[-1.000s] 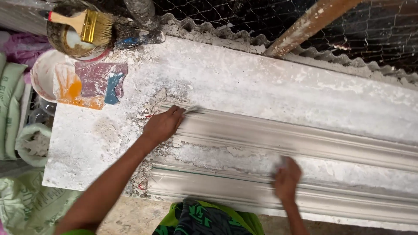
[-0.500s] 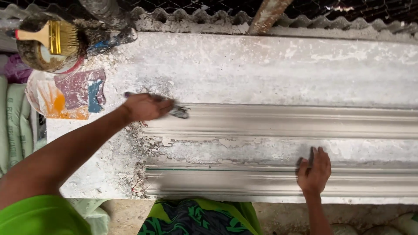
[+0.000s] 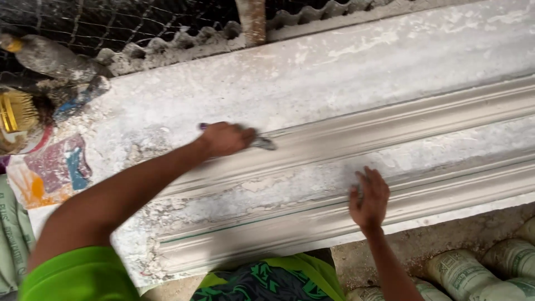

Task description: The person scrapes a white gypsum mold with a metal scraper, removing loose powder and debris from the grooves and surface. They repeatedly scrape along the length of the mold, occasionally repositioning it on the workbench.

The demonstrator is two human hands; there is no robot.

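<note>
Left hand [image 3: 225, 138], left of centre frame, clenched around a small tool [image 3: 261, 143]; its blade tip lies on the upper plaster moulding [image 3: 401, 125]. Right hand [image 3: 369, 196], lower centre, released: fingers spread, palm flat on the lower moulding [image 3: 267, 228]. Both mouldings run lengthwise across the plaster-crusted bench [image 3: 334, 61]. Brush [image 3: 16, 111] at left edge.

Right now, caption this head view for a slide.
Left hand presses a small metal scraper on long grey plaster moulding; right hand steadies the nearer moulding.
</note>
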